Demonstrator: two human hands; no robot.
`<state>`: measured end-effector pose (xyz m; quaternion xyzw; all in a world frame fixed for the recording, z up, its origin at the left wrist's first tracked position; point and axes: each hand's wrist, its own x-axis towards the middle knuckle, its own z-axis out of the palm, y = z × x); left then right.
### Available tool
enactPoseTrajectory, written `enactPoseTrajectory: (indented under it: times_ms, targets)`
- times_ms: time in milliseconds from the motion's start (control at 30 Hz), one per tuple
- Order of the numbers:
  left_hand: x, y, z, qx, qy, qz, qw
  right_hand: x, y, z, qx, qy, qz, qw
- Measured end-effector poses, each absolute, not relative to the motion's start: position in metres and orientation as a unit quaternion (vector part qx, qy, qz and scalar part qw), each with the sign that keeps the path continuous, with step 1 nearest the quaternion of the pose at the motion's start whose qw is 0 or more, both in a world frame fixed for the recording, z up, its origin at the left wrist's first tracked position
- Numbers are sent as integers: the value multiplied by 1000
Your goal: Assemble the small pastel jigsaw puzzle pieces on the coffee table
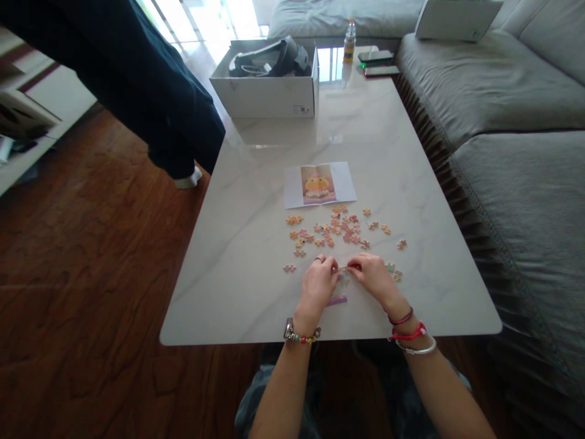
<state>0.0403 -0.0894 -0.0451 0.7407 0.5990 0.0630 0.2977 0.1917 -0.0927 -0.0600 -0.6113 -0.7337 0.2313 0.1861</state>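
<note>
My left hand [322, 279] and my right hand [371, 275] meet over the near part of the table, fingertips pinched close together. Between them shows a thin, pale edge of what look like jigsaw puzzle pieces [342, 268], mostly hidden by the fingers. Just below lies a small light-blue piece [342, 278], and nearer me a joined purple strip [337, 299], partly behind my left wrist. Beyond the hands spreads a loose heap of orange and pink jigsaw pieces [338, 227]. A few greenish pieces [393, 270] rest beside my right hand.
A printed picture sheet [292, 188] lies past the pieces. At the far end stand an open white box [269, 97] with a headset-like device, a bottle [350, 42] and phones [375, 58]. A person in dark trousers [183, 116] stands left; a grey sofa [525, 177] runs along the right.
</note>
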Motion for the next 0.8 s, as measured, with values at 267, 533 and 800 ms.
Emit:
enactPoseTrajectory:
  times_ms: [267,533,800]
  targets:
    - [51,-91,-48,719,635,62,277,186,-95,-60,-624,-730,222,172]
    - [60,-90,-52,672,680,81,281,198,-100,-62,-588,-754,218,195]
    - [45,-84,-55,660,638,138,371,207,-102,-58,-541,-799,198,170]
